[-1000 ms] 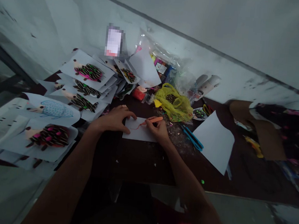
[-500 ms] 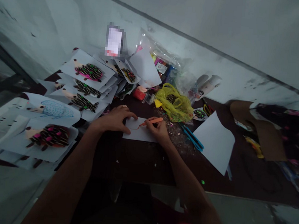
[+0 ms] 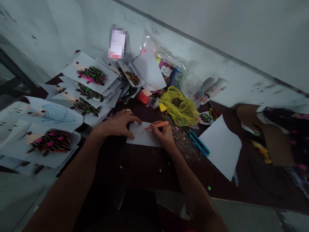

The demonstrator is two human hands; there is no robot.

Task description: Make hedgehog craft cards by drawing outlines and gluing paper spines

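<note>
A small white sheet of paper (image 3: 141, 139) lies on the dark table in front of me, bearing a curved orange line. My left hand (image 3: 120, 123) rests at its left edge, thumb and fingers spread and pressing the sheet flat. In my right hand (image 3: 165, 134) an orange marker (image 3: 160, 124) is pinched, its tip down on the paper at the end of the line. Just beyond the sheet lies a yellow plastic bag (image 3: 183, 109) with dark striped pieces inside. Blue-handled scissors (image 3: 199, 143) lie to the right of my right hand.
Stacked sheets with hedgehog pictures (image 3: 90, 75) fill the left side, one a blue hedgehog drawing (image 3: 58, 115). A larger white sheet (image 3: 222, 147) lies right of the scissors. Clear plastic bags (image 3: 184, 79) and a phone-like screen (image 3: 118, 43) stand against the wall. Scraps litter the table (image 3: 141, 169).
The orange line on the paper has grown longer to the right, with the marker tip moving slightly that way. My left hand has stayed in place.
</note>
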